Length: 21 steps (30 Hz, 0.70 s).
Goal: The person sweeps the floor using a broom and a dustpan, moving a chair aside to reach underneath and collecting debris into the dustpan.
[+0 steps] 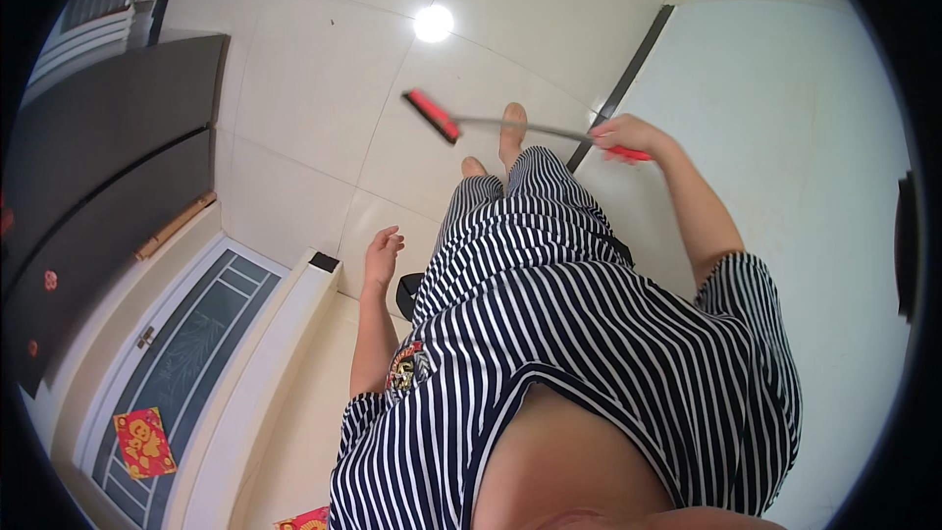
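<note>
My right hand [633, 137] is wrapped round the grip of a broom [432, 118]. The broom has a thin grey handle, a red grip end and a red head with a black lower edge. Its handle runs leftward across my feet, and the head is over the pale floor tiles, ahead and left of my feet. Whether the head touches the floor I cannot tell. Low at my left side hangs my left hand [384, 255], empty, its fingers loosely bent and apart.
On the left are a large dark panel [108, 157] and a framed glass door [186, 363] with a red and gold decoration [144, 444]. A white wall [775, 137] with a dark skirting strip [633, 69] stands close on my right. Something black [409, 294] is partly hidden behind my left leg.
</note>
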{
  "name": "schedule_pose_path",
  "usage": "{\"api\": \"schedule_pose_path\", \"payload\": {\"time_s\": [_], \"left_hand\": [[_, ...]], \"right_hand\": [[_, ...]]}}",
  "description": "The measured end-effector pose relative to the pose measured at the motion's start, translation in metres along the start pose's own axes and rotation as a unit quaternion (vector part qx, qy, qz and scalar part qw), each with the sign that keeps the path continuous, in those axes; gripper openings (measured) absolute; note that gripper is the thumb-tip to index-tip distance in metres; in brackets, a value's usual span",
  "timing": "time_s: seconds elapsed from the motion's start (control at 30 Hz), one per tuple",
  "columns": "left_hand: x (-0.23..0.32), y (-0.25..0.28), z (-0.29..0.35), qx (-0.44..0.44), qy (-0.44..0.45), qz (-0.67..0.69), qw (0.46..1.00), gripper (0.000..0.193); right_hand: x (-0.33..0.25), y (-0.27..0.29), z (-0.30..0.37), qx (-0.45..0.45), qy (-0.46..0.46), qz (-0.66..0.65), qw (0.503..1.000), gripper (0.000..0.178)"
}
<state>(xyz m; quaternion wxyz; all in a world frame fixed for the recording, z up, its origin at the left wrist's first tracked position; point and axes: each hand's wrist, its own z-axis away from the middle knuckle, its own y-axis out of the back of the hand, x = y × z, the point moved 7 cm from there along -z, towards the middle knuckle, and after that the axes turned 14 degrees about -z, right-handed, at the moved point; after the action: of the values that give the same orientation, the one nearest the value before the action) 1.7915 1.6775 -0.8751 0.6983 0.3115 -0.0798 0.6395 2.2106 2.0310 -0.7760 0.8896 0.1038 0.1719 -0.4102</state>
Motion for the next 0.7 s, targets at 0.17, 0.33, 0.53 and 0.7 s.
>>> {"api": "schedule_pose_path", "payload": {"time_s": [0.17,0.33,0.53,0.7], "left_hand": [[-0.01,-0.018,0.006,-0.019,0.016,0.029,0.999,0.034],[-0.044,-0.032,-0.017,-0.025,-0.01,0.005,1.0,0.031],[-0.081,-0.007,-0.005,-0.01,-0.035,0.031,0.999,0.033],[-0.055,0.053,0.035,0.046,-0.065,-0.054,0.995,0.03]], "right_hand": [[-0.023,0.071,0.077,0.111,-0.011,-0.021,0.994,0.038],[-0.062,0.071,0.086,0.232,0.089,0.018,0.968,0.044],[-0.07,-0.054,0.12,0.2,0.132,0.06,0.969,0.05],[-0.044,-0.129,0.123,0.044,0.103,-0.021,0.994,0.053]]}}
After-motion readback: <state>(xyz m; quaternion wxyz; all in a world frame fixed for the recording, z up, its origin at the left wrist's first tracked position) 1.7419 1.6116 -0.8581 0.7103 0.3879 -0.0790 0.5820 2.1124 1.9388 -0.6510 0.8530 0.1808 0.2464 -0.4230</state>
